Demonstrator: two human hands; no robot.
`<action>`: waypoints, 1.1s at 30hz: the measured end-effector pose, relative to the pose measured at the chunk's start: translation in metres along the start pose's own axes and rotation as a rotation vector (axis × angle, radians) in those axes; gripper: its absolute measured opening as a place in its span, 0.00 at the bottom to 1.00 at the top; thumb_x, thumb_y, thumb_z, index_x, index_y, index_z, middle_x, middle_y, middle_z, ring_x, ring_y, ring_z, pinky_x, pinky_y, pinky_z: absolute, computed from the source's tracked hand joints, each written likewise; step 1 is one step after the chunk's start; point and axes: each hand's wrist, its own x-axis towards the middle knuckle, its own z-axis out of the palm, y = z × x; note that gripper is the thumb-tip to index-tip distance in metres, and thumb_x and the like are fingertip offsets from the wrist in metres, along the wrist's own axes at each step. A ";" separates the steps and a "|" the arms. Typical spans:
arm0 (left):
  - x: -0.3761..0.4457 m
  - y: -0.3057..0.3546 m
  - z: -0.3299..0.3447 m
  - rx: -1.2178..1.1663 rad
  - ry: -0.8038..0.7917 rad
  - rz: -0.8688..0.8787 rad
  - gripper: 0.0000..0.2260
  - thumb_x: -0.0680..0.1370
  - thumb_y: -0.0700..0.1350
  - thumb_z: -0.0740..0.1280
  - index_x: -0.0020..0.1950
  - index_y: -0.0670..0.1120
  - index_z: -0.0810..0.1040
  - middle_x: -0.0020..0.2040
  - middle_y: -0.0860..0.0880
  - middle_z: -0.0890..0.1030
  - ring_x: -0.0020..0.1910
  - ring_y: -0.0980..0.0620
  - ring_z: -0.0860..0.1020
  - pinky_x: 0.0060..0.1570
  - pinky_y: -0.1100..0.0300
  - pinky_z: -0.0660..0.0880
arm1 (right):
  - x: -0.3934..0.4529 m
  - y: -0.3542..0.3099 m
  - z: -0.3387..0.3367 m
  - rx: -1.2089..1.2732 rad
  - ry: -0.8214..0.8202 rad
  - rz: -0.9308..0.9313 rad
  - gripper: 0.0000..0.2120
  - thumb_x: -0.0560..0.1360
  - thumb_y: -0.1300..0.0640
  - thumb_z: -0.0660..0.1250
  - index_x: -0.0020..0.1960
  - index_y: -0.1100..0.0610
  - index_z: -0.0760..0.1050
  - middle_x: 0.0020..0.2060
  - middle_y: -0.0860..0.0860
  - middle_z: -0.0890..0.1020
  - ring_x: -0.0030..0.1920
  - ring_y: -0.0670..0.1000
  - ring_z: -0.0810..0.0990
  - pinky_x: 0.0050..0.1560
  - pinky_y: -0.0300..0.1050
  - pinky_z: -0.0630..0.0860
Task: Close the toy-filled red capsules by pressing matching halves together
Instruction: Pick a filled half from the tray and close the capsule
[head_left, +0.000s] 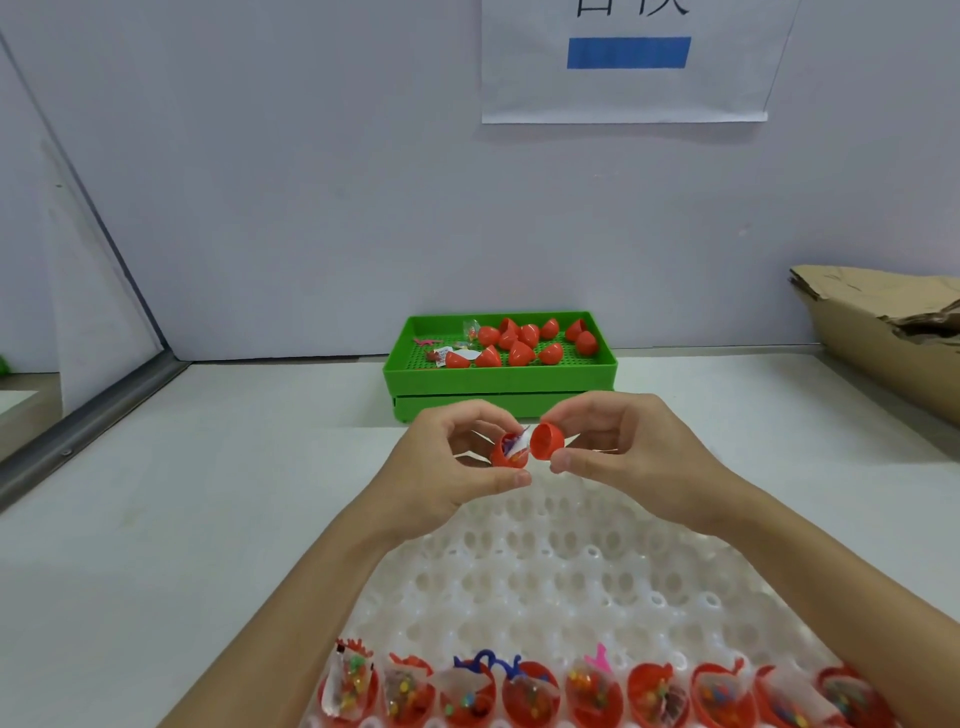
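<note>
Two red capsule halves sat between my hands above the far edge of the white dimpled tray (519, 582). My left hand (452, 462) pinched the toy-filled half (508, 451), its fingers curled round the shell. My right hand (623, 452) pinched the empty half (546, 440), its open mouth facing the filled one, just beside it, rims nearly touching. A row of filled open halves (597, 693) stood along the tray's near edge. Loose red halves (519, 343) lay in the green tray (498, 376) at the far wall.
</note>
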 end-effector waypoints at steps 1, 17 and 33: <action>0.000 0.000 0.000 -0.002 0.000 0.002 0.15 0.66 0.38 0.81 0.50 0.47 0.83 0.45 0.46 0.85 0.43 0.53 0.83 0.45 0.64 0.79 | 0.000 0.000 0.000 -0.002 0.000 0.005 0.12 0.73 0.62 0.76 0.55 0.53 0.82 0.47 0.48 0.87 0.44 0.51 0.87 0.46 0.39 0.81; -0.002 0.000 0.000 -0.022 -0.004 -0.011 0.14 0.66 0.39 0.80 0.49 0.44 0.81 0.44 0.49 0.86 0.44 0.53 0.84 0.46 0.63 0.80 | -0.001 0.001 0.001 -0.131 -0.097 -0.068 0.11 0.71 0.47 0.75 0.53 0.43 0.85 0.53 0.46 0.83 0.53 0.49 0.82 0.44 0.46 0.80; -0.003 0.001 -0.001 -0.049 -0.015 -0.012 0.13 0.68 0.37 0.79 0.50 0.42 0.82 0.45 0.47 0.86 0.45 0.50 0.84 0.49 0.59 0.81 | -0.002 0.001 0.000 -0.100 -0.051 -0.028 0.08 0.74 0.55 0.75 0.52 0.48 0.82 0.53 0.45 0.84 0.53 0.49 0.84 0.52 0.59 0.81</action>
